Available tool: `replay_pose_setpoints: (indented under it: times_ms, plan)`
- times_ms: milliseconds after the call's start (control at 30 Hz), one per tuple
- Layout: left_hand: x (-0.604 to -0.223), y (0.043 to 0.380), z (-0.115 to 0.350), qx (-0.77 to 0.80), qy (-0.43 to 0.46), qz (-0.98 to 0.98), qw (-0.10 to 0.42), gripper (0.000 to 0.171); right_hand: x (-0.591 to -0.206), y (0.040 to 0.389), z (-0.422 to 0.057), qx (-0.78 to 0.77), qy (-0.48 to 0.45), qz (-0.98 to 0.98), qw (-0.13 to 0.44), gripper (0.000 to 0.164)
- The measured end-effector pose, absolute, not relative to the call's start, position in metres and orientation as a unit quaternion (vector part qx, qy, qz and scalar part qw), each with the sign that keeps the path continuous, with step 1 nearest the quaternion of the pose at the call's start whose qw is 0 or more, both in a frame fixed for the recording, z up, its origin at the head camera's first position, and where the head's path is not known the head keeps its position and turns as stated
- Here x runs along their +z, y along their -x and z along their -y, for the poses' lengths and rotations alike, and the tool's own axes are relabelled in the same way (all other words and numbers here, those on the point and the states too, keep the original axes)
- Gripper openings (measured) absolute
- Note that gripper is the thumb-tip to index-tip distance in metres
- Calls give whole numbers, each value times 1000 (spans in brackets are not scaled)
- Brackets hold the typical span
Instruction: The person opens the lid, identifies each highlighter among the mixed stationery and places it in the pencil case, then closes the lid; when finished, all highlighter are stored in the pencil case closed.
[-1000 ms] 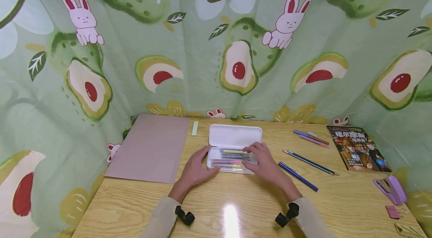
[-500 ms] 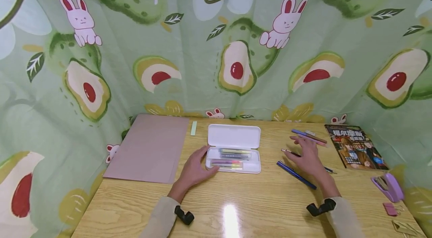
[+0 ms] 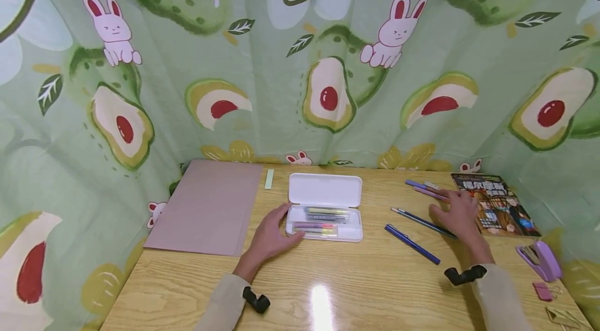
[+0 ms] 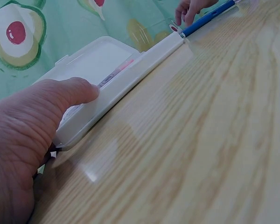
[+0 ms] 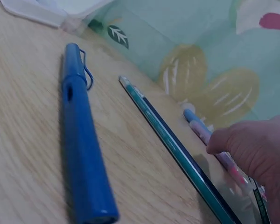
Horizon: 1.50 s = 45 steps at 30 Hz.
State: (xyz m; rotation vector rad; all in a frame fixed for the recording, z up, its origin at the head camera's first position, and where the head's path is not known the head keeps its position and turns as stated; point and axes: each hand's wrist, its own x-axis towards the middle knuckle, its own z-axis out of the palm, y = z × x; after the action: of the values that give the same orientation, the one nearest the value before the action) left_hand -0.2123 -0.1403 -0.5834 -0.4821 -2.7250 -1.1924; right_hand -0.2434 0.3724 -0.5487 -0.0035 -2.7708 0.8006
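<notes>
In the head view, a white pencil case (image 3: 349,233) stands with its lid up, slim pens (image 3: 326,215) lying in its tray. My left hand (image 3: 271,235) holds the case's left end, the thumb on the near rim; the left wrist view shows this thumb (image 4: 81,91) on the wall. To the right, my right hand (image 3: 459,213) is over the right ends of a pink pen (image 3: 425,192) and a brown pen. Its thumb is apart from its fingers, whose tips are partly hidden. A blue-capped pen (image 3: 414,183) lies beside these. Nearer are two pencils (image 3: 422,221) and a blue fountain pen (image 3: 412,244).
A comic-style book (image 3: 497,206) lies at the right, with a lilac stapler (image 3: 546,262), a pink binder clip (image 3: 542,292) and a gold clip (image 3: 562,316) nearer. Mauve folders (image 3: 206,206) and a pale green strip (image 3: 269,179) lie left. A patterned curtain (image 3: 272,112) backs the table.
My right hand has left the pencil case, passed over the pencils and moved right to the pens near the book. My left hand has stayed at the case.
</notes>
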Motion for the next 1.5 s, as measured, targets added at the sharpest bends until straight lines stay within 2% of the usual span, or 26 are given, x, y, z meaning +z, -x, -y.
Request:
replay_pose_setpoints:
  times_ms: [267, 467, 733, 1100, 1233, 1500]
  plan:
    - [-584, 211, 138, -394, 156, 904, 51, 89, -552, 248, -386, 247, 29, 961, 120, 34]
    - [-584, 210, 138, -394, 156, 905, 47, 90, -550, 241, -383, 244, -8, 963, 112, 19]
    - [-582, 212, 139, -401, 165, 899, 57, 87, -543, 232, -359, 295, -72, 948, 93, 21]
    - [-581, 212, 140, -391, 156, 906, 52, 90, -526, 220, -280, 351, -184, 909, 132, 5]
    - [-581, 212, 140, -396, 151, 905, 50, 91, -527, 220, -236, 337, -243, 898, 144, 9]
    - [-581, 213, 142, -390, 159, 906, 47, 90, -538, 229, -174, 306, -284, 902, 110, 9]
